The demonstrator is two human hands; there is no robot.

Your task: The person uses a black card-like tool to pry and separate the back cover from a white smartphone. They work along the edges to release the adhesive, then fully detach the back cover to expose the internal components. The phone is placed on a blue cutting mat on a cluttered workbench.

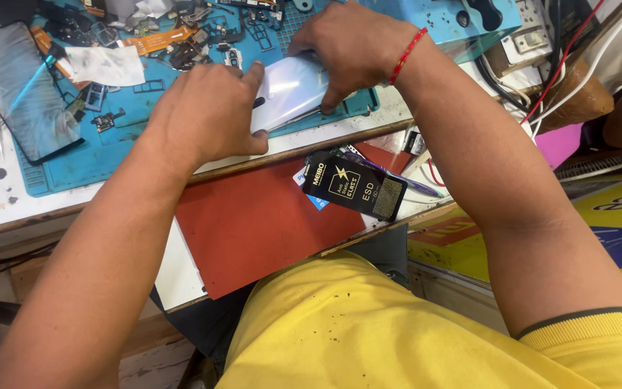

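Note:
A pale, glossy phone (291, 90) lies on the blue work mat (102, 155), and both my hands hold it. My left hand (206, 112) grips its near left end, thumb along the lower edge and a finger on its back. My right hand (354, 47), with a red thread band at the wrist, presses down over the phone's far right end, fingertips curled at its edge. The part of the phone under my right hand is hidden.
A dark phone screen (19, 90) lies at the mat's left, beside a white tissue (106, 65). Small parts and flex cables (160, 37) litter the back. A red mat (253, 223) and a black packet (358, 186) sit on the lower shelf. Red and black wires (541, 86) run at right.

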